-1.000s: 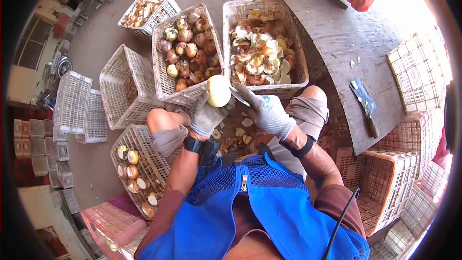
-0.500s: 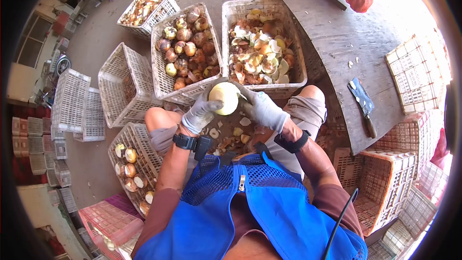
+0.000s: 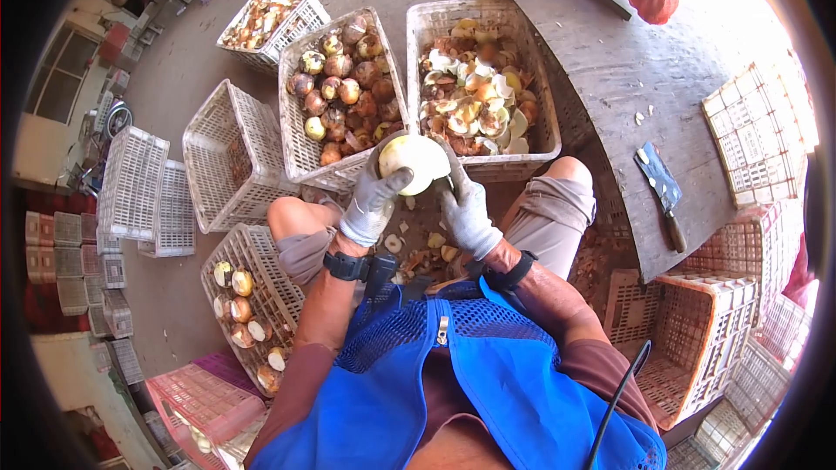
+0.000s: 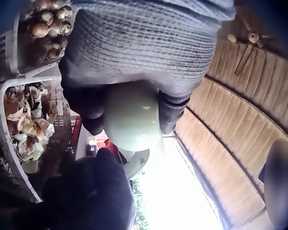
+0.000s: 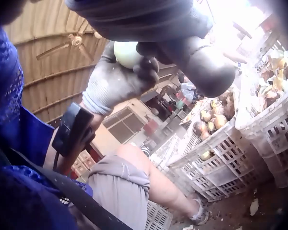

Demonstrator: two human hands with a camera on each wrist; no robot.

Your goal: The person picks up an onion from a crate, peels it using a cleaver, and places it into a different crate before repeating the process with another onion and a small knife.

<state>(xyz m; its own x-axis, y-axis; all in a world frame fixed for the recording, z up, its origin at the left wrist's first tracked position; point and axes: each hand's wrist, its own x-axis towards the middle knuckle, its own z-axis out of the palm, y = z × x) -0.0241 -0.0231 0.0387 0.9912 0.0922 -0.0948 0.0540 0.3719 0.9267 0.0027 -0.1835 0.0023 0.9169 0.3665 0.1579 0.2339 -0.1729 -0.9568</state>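
A peeled, pale onion (image 3: 407,159) is in my gloved left hand (image 3: 374,198), which grips it from the side with the thumb across its front. My gloved right hand (image 3: 468,211) is at the onion's right side, where it pinches a pale flap of onion layer (image 4: 137,162) that stands away from the bulb. In the left wrist view the left glove (image 4: 139,48) wraps over the onion from above. No knife shows in the right hand now. The right wrist view has the onion (image 5: 126,53) partly covered by gloved fingers.
Ahead stand a crate (image 3: 291,144) of unpeeled onions and a crate (image 3: 554,135) of peelings. Several cut onions (image 3: 241,284) lie on an upturned crate at the left. A cleaver (image 3: 659,178) lies on the dark board (image 3: 601,61) at the right. Scraps (image 3: 394,244) litter the floor between the legs.
The knife blade seen at the onion one second ago is out of sight. The onion has turned in the left hand, and the right hand has drawn a pale layer away from its right side.
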